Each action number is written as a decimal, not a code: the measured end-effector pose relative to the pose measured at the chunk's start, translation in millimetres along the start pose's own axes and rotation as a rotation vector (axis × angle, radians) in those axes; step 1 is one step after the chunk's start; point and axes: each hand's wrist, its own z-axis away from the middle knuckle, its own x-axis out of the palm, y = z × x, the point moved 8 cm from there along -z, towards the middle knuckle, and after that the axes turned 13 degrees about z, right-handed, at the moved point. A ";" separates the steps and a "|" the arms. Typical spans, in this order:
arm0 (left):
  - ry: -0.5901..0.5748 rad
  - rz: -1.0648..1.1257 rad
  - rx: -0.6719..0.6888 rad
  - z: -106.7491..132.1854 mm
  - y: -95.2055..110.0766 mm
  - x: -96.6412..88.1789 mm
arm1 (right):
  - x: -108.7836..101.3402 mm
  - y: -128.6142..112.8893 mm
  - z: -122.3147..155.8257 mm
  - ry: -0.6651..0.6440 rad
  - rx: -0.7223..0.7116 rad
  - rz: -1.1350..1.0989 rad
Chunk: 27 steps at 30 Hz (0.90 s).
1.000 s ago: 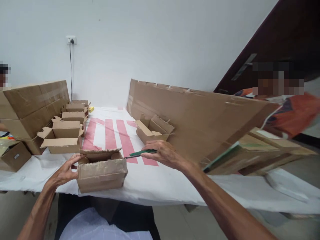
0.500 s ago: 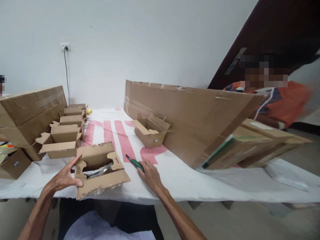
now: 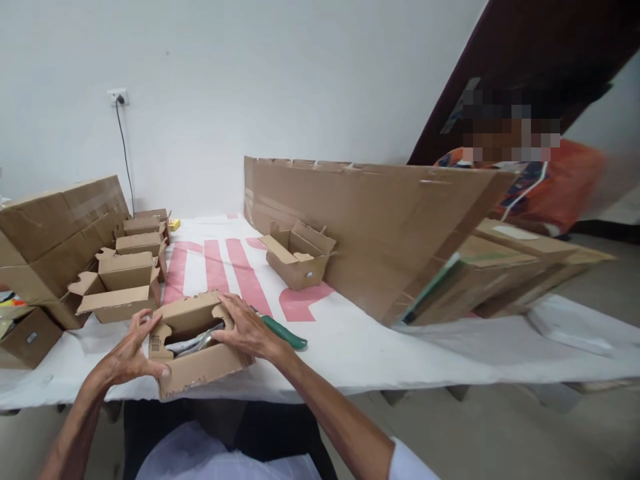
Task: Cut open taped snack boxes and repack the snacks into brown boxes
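Note:
An open cardboard box (image 3: pixel 207 371) stands near the table's front edge, its flaps folded out and torn along their edges. Inside it lies something in clear plastic wrap (image 3: pixel 193 345) that I cannot make out. My left hand (image 3: pixel 127 353) grips the box's left end, thumb on the front flap and fingers toward the back. Over the right end flap, my right hand (image 3: pixel 247 327) is closed on the same box. Just beyond that hand a green-handled tool (image 3: pixel 284 332), like a utility knife, lies on the white cloth; its tip is partly hidden.
Several open small boxes (image 3: pixel 125 270) line the left side beside stacked cartons (image 3: pixel 43 227). Another open box (image 3: pixel 296 270) stands against a tall cardboard panel (image 3: pixel 370 230). A person in orange (image 3: pixel 570 183) is behind more cartons (image 3: pixel 500 270) at right.
My right hand has let go of the green-handled tool, leaving it on the cloth, and moved left onto the box's right end. My left hand keeps its hold. The view has shifted slightly.

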 end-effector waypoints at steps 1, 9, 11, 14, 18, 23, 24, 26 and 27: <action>-0.003 -0.018 0.019 -0.1 1.3 0.3 | 0.8 -2.6 -0.1 -0.003 0.011 0.030; -0.027 0.074 0.049 2.6 4.1 12.9 | -19.4 24.8 -1.0 0.127 0.113 -0.159; -0.002 0.113 0.033 3.5 3.5 15.8 | -31.9 29.3 1.2 0.203 0.096 -0.114; 0.044 0.176 -0.006 5.3 3.0 19.4 | -46.9 9.2 9.3 0.326 -0.044 0.223; 0.110 0.238 0.013 10.8 7.8 22.8 | -38.5 -13.1 17.4 0.300 -0.233 0.506; 0.170 0.220 0.082 19.6 10.7 31.2 | -36.1 35.0 21.5 0.355 -0.012 0.521; 0.179 0.215 0.089 20.5 10.1 32.9 | -35.2 41.6 23.5 0.371 0.009 0.516; 0.189 0.224 0.088 21.0 8.0 35.8 | -34.2 41.4 28.0 0.420 -0.023 0.499; 0.191 0.234 0.082 20.7 6.9 36.6 | -35.3 35.5 30.6 0.459 -0.060 0.491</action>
